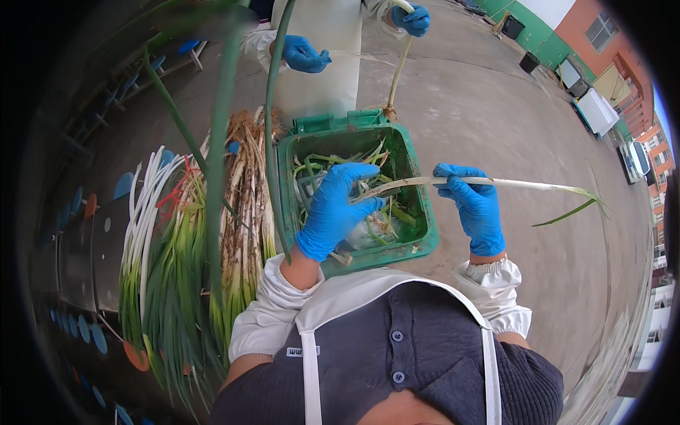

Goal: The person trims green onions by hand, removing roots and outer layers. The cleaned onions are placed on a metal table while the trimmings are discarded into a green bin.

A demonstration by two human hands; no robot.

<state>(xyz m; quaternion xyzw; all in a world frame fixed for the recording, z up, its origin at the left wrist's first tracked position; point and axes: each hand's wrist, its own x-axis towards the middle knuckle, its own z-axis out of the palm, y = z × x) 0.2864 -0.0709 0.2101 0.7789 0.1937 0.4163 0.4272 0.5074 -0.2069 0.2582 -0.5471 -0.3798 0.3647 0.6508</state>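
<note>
My right hand [473, 209], in a blue glove, pinches a long, thin, whitish green onion [520, 184] with a green tip drooping to the right; whether it is a whole stalk or a peeled layer, I cannot tell. Its brownish end reaches left over a green bin [418, 241] to the gap between thumb and fingers of my gloved left hand [331, 209]. That hand is open, and the end shows between its spread fingers without being gripped. Onion scraps [397, 212] and some clear plastic lie inside the bin.
Bundled green onions [177, 283] and soil-covered ones [244, 177] lie on a dark surface at left. Blurred green leaves [219, 142] hang close before me. Across the bin, a person in a white apron [315, 78] holds a green onion [401, 67] in blue gloves.
</note>
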